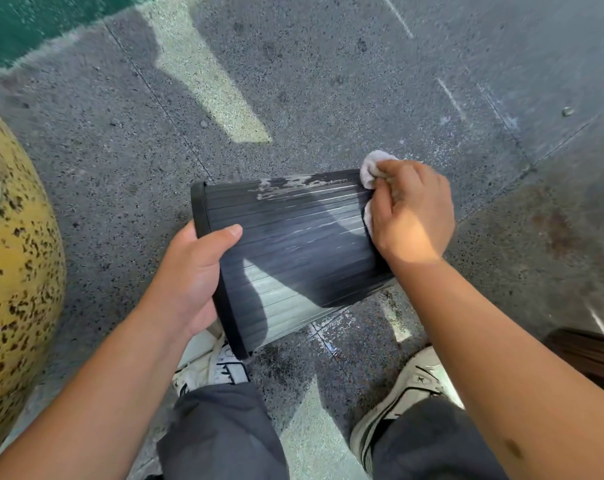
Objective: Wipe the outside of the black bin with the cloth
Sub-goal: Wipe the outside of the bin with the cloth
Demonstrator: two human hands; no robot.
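Black bin (293, 244): held on its side above the floor (328, 81), long axis left to right, rim leftward; inside hidden.
Left hand (193, 271): gripped the rim.
Right hand (411, 213): pressed the bunched cloth (371, 166) against the bin's base end.

Black ribbed bin (293, 244) at centre, streaked whitish along its upper side. Pale grey-white cloth (373, 168) right of centre. Speckled grey floor (328, 81). Yellow surface with dark spots (13, 271) at left edge. Green patch (34, 22) upper left. White shoes (407, 386), dark grey trousers (221, 434) below.
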